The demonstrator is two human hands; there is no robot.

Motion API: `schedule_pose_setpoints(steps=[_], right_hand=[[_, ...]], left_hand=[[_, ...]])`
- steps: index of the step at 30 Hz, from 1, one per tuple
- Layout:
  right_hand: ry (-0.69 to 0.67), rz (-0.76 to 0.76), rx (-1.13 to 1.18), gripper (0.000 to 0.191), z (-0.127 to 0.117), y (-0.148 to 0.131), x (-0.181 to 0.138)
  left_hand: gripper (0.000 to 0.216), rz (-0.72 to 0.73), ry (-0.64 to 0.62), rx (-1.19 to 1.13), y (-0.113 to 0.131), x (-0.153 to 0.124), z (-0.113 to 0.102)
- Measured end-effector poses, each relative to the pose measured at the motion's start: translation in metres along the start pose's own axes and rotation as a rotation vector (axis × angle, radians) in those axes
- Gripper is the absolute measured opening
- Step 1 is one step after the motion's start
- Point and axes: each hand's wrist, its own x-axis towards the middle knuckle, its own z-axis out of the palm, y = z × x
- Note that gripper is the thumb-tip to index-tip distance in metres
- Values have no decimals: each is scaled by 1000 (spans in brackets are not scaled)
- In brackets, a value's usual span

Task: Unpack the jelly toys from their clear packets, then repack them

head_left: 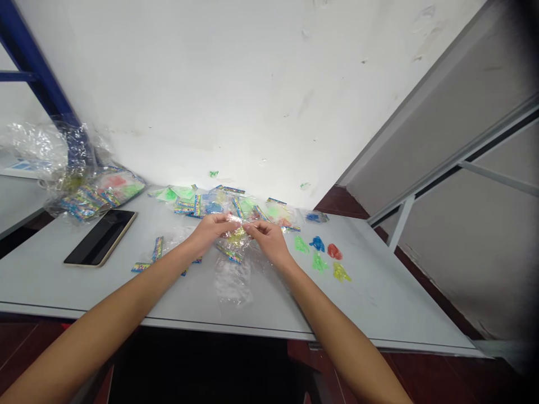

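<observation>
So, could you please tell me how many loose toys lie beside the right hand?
5: green, blue, red, a second green, yellow, clustered on the table; packets may hide more.

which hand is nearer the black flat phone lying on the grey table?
Left. The left hand is right of the black flat phone; the right hand sits farther right, both pinching a clear plastic packet.

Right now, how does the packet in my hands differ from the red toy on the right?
The packet is clear, crinkled wrap; the red toy is bare. The packet is pinched between the left hand and right hand; the red toy lies untouched on the table. The packet looks larger than the red toy. Both look glossy and translucent.
</observation>
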Motion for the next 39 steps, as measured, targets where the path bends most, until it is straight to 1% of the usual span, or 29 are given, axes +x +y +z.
schedule_pose_setpoints(steps=[2,4,9,13,18,19,21,24,29,32,34,36,37,39], right_hand=[[-13,-1,1,34,0,-1,0],[-26,6,-1,33,0,-1,0],[-3,21,82,31,-2,4,4],[-40,33,104,32,-4,6,6],[-63,-15,162,43,-8,-1,4],[-75,-31,170,41,-10,-2,4],[-98,-58,162,30,-12,-2,5],[-156,-50,110,20,-16,-1,6],[-287,-40,54,13,-17,-4,1],[-347,-44,75,17,-15,-7,-2],[-377,-34,133,18,-14,-5,-1],[-360,-28,241,17,-14,-3,1],[-315,-29,304,17,-14,-2,3],[-159,-21,411,19,-17,-2,8]], left_hand=[[30,-8,-40,8,-2,1,-1],[32,-18,-47,-7,-2,2,-3],[31,-50,10,-42,0,2,-7],[32,-62,38,-63,2,3,-7],[34,-53,105,-144,7,3,-7],[34,-52,120,-149,8,3,-7],[35,-52,139,-143,10,3,-8],[34,-31,165,-124,12,3,-9],[28,-1,231,-69,15,2,-8],[26,1,256,-48,17,1,-8],[25,-1,256,-50,17,0,-7],[24,2,256,-57,17,0,-8],[23,4,259,-63,17,1,-8],[21,17,298,-80,17,2,-9]])
